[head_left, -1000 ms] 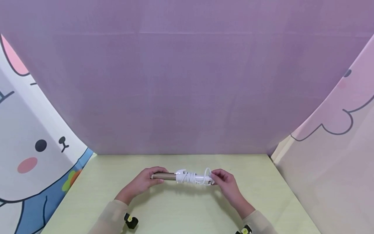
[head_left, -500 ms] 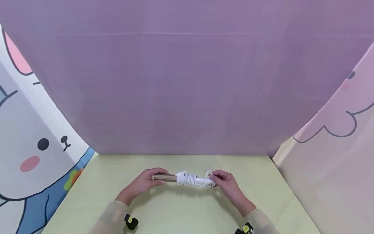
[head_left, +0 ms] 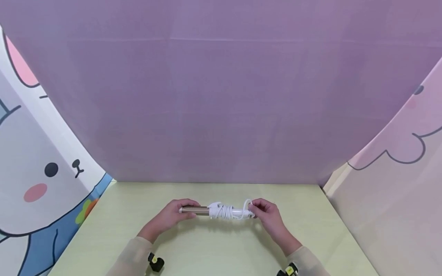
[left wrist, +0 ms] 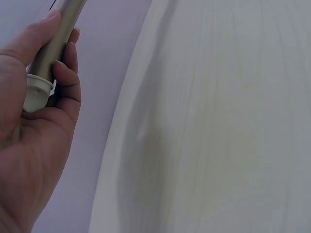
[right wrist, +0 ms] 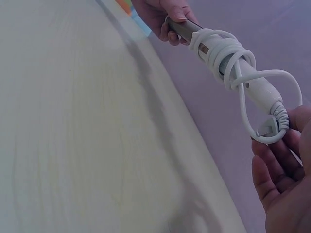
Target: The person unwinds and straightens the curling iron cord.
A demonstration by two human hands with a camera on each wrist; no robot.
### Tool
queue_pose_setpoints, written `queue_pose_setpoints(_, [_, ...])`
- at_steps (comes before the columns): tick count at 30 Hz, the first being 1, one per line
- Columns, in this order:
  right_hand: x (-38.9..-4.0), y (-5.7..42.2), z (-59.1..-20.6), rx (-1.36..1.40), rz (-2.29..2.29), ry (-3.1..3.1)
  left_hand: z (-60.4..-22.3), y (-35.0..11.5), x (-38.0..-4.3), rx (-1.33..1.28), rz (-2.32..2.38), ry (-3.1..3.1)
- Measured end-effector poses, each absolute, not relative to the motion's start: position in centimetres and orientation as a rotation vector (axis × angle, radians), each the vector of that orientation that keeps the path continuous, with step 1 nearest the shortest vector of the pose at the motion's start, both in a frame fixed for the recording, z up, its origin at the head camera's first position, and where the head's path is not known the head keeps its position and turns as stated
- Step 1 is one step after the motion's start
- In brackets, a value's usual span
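A curling iron [head_left: 238, 212] is held level above the table, with a gold-brown barrel [left wrist: 51, 53] and a white handle. White cord [right wrist: 218, 53] is wound in several turns round the handle, and a loose loop sticks out by its end. My left hand [head_left: 174, 212] grips the barrel near its white tip, thumb on one side and fingers curled on the other. At the handle's end my right hand [head_left: 268, 214] pinches the cord between thumb and fingers. A small plug [right wrist: 268, 127] shows beside the cord's ribbed sleeve in the right wrist view.
The pale wood-grain table [head_left: 221, 253] lies below, with shadows of the hands and iron on it. A purple cloth [head_left: 221, 96] hangs behind its far edge. Printed cartoon cloths stand at the left [head_left: 65, 145] and right [head_left: 397, 199].
Both hands keep their hold on the curling iron. The iron has shifted very slightly, and the loose cord loop by my right hand has changed shape a little.
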State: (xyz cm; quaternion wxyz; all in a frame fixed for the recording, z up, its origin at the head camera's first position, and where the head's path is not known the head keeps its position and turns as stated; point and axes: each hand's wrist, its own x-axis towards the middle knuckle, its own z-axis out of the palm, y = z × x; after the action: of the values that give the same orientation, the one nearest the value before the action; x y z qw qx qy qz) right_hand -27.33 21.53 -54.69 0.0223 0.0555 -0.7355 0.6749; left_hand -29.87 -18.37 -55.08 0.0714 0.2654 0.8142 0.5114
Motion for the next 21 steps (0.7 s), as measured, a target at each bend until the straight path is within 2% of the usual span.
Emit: queue_pose_setpoints(21, [-27.6, 20.8, -53.6, 0.227, 1.871, -2.24, -54.9, -19.0, -30.2, 0.907, 1.543, 2.367])
